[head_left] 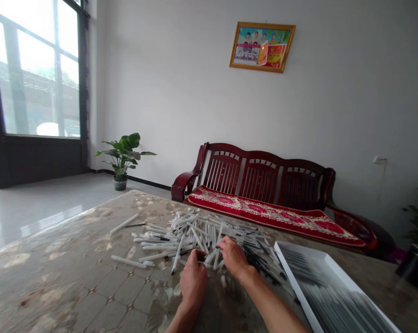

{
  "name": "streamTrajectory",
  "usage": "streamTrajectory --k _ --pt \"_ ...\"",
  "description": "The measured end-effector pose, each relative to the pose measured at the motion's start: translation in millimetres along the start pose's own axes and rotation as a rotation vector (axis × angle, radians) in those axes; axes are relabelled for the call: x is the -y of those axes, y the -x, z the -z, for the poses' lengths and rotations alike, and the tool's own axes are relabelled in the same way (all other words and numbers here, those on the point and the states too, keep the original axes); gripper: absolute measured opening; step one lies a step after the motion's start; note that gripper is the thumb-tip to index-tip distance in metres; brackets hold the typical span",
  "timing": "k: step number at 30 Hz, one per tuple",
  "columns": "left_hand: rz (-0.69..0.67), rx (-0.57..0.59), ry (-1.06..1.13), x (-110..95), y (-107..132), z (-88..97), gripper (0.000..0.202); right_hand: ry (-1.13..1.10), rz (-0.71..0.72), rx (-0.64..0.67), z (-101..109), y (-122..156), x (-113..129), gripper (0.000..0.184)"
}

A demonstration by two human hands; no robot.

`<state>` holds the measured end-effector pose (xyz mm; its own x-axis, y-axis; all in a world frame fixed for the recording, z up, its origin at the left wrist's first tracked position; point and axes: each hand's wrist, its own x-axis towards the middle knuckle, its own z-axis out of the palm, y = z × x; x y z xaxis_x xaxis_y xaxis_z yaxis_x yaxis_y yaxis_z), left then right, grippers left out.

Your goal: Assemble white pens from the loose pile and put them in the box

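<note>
A heap of several white pen barrels (195, 231) and thin dark refills (255, 259) lies on the patterned table (73, 277). My left hand (193, 283) rests at the near edge of the heap, fingers curled round a white pen piece. My right hand (234, 255) lies just to its right, fingers bent down onto the pens, pinching something small that I cannot make out. The two hands almost touch at the fingertips.
A white tray (292, 273) holding several dark pens stands at the right of the table. Loose white barrels (127, 262) lie to the left. Behind are a red wooden bench (264, 185), a potted plant (123, 157) and a large window (39, 69).
</note>
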<state>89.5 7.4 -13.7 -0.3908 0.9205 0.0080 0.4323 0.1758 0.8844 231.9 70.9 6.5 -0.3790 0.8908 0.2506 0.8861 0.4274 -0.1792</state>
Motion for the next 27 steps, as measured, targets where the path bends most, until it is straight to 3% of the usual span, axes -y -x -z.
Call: streamTrajectory --k 7,14,18,21,23,27 --pt "0.016 -0.004 0.005 2 0 -4.2 0.03 0.123 0.033 0.103 -2 -17 14 0.024" --pt "0.01 -0.005 0.059 2 -3 -5.7 0.027 0.247 0.178 0.186 6 -14 22 0.021" --pt "-0.012 -0.037 0.099 5 -3 -5.6 0.028 0.252 0.228 0.159 11 -7 17 0.02" --pt "-0.064 -0.081 0.189 6 -3 -7.3 0.023 0.211 0.207 0.071 18 5 9 0.024" --pt "-0.081 -0.025 0.324 5 -1 -10.6 0.015 0.061 0.196 -0.076 21 18 6 0.029" --pt "0.051 0.363 0.77 -1 10 -20.5 0.035 -0.272 0.294 -0.378 19 50 7 0.031"
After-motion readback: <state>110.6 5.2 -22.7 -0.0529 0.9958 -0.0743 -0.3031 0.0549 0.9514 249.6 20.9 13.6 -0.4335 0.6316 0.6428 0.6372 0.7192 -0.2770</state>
